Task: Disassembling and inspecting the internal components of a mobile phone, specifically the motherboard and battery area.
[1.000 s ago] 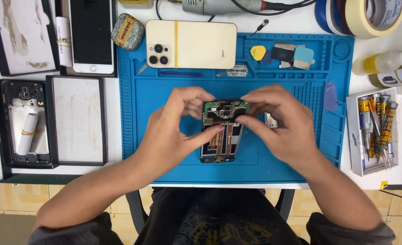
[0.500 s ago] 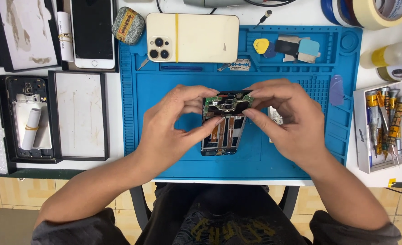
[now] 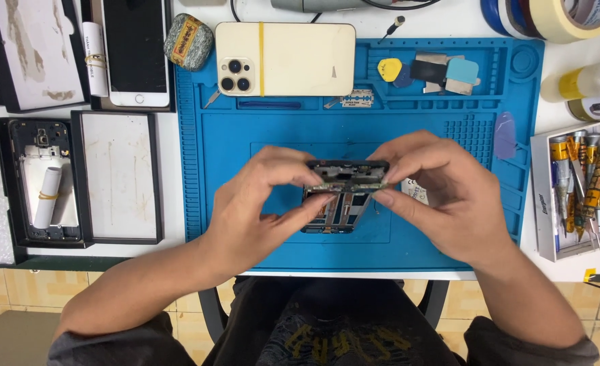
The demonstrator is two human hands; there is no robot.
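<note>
Both hands meet over the middle of the blue mat [image 3: 246, 203]: the left hand [image 3: 246, 217] and right hand [image 3: 449, 203] each pinch an end of the opened phone [image 3: 344, 193], equally near. It's tilted up, long axis running away from the person, dark frame and bare metal innards showing.

opened phone [image 3: 344, 196] on mat [image 3: 273, 142], between left hand [image 3: 256, 210] and right hand [image 3: 442, 196] | screwdriver box [image 3: 574, 193] right of mat

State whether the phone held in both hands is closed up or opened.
Opened: the phone between the left hand and right hand shows bare circuit boards and cables.
</note>
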